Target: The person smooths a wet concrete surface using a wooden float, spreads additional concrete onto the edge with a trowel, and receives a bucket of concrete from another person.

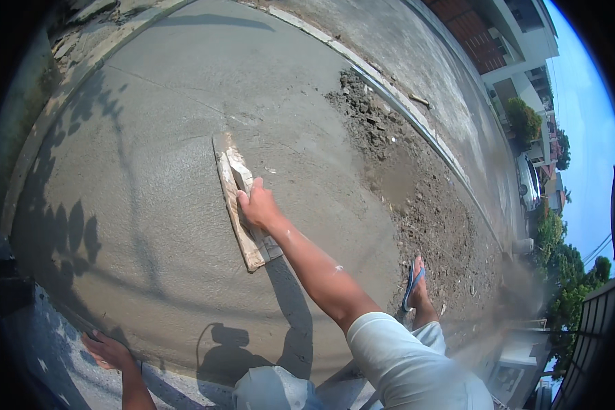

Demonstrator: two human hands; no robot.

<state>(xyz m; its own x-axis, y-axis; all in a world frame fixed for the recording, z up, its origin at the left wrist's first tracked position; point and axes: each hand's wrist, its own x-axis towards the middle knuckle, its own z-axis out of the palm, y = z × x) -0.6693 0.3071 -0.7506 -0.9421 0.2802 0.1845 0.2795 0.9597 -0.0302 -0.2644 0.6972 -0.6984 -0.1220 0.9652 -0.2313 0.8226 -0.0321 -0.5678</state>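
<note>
My right hand (256,205) grips the handle of a long, pale, worn wooden float (225,157), which lies on wet grey concrete (150,171) in the middle of the view. The concrete looks mostly smooth, with faint lines and shadows of leaves and of me on it. At the lower left, my left hand (106,352) is at the near edge of the slab, fingers apart and holding nothing; whether it touches the surface is hard to tell.
Rough rubble and soil (417,219) border the slab on the right, with my sandaled foot (415,280) on it. A narrow straight edge (465,171) separates this from a road (444,75). A white car (529,181), houses and trees stand beyond. A curb (68,82) runs along the left.
</note>
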